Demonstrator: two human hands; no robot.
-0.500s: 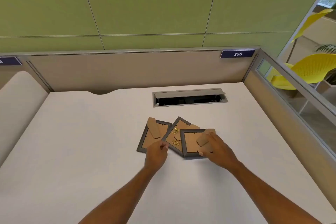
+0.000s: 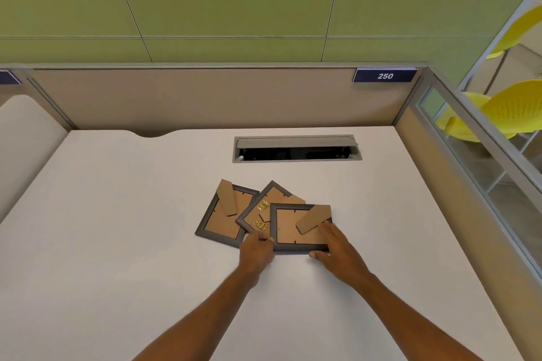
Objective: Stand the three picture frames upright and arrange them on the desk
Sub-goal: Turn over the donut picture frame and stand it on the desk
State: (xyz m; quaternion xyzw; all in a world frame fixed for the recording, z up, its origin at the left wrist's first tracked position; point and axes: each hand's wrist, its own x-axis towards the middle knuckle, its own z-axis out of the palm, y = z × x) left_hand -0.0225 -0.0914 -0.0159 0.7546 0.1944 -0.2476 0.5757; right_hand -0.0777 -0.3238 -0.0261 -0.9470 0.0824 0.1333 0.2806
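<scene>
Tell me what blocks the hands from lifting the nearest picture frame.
Nothing visible does. The nearest frame lies on top of the pile, overlapping the middle frame. The left hand and right hand are at its near corners.

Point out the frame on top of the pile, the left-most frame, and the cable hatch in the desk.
top frame (image 2: 289, 231), head view, on its brown backing board.
left-most frame (image 2: 220, 224), head view, on its backing board below the stand flap.
cable hatch (image 2: 296, 142), head view, on its grey lid.
</scene>
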